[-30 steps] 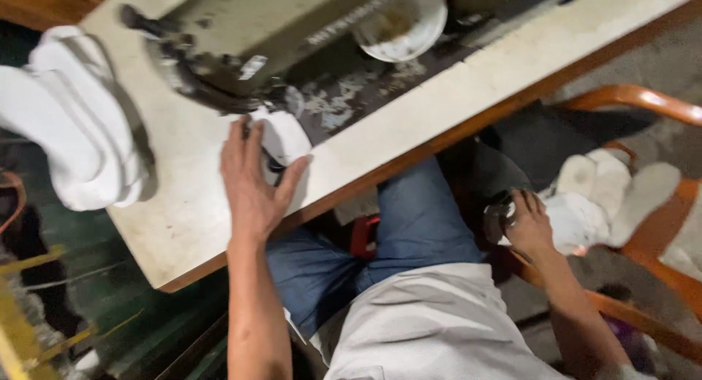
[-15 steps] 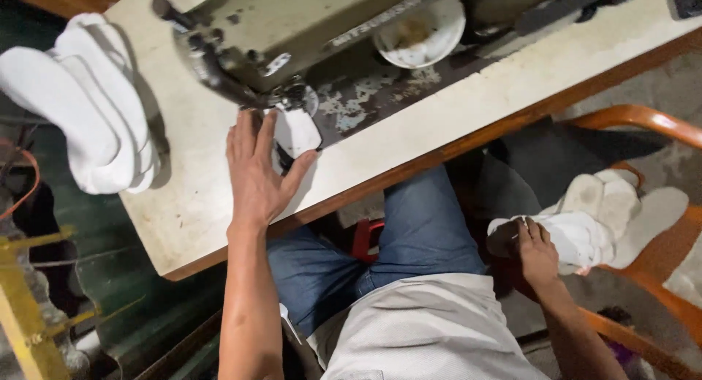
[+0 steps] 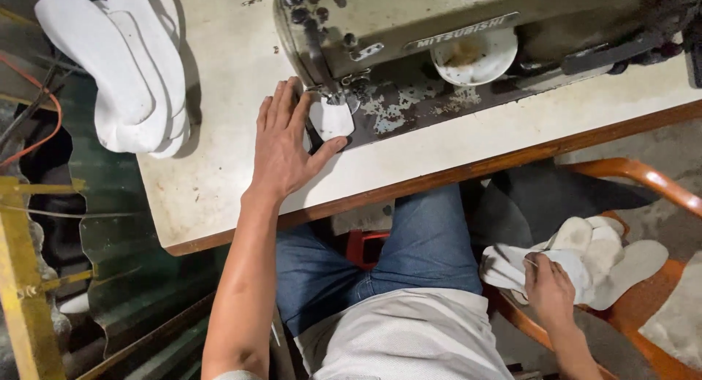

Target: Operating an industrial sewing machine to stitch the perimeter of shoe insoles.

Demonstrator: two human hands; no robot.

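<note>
Looking down from the head camera, the left hand [image 3: 284, 147] lies flat on the pale surface [image 3: 219, 182], fingers spread and pointing toward the sewing machine [image 3: 468, 21]. Its thumb reaches out to the right and touches the edge of a small white fabric piece [image 3: 331, 119], which sits on the worn metal bed of the machine just under the needle area. The palm presses on the surface beside that piece, not on top of it.

Lower right, the right hand [image 3: 550, 291] is down beside the person's thigh, fingers curled and pinching the top of a pile of white sole-shaped pieces [image 3: 592, 259]. That pile rests on an orange chair [image 3: 643, 177] standing just beside the person, below the level of the surface and well apart from the machine.

At the far left end of the surface, a stack of white insole shapes [image 3: 124, 65] overhangs the edge, well apart from the left hand. A round white dish [image 3: 474, 57] sits on the machine bed to the right of the needle, near the fabric piece but not touching it. The person's blue jeans [image 3: 395, 256] and a light shirt [image 3: 409, 336] fill the bottom middle, and a yellow metal frame [image 3: 22, 277] stands at the lower left, beyond the surface edge
</note>
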